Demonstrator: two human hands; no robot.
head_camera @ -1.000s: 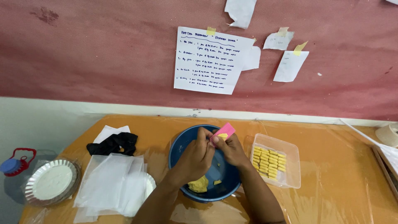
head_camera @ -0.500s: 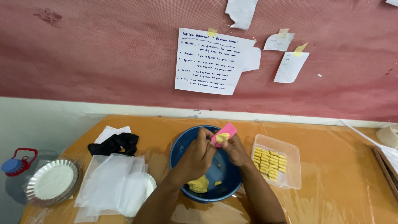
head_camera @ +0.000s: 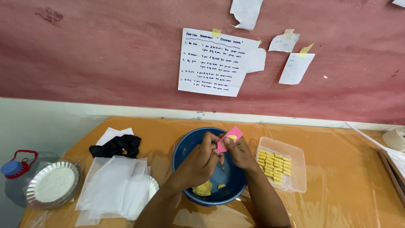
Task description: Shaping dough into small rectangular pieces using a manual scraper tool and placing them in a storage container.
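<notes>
Over the round blue plastic bowl [head_camera: 185,154], the ridged pink rectangular mould [head_camera: 229,139] is now tilted lower than before, gripped by the right hand [head_camera: 239,153] while the left hand [head_camera: 199,162] fingers [head_camera: 209,141] press yellow dough [head_camera: 232,137] onto it.

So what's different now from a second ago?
Hardly anything: both hands, left hand and right hand, still press yellow dough on the pink ridged rectangular mould over the round blue plastic bowl. The clear plastic tray of dough pieces stayed put.

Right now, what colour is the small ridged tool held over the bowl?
Pink; the ridged tool shows best in the head view, held by the right hand above the blue bowl.
</notes>
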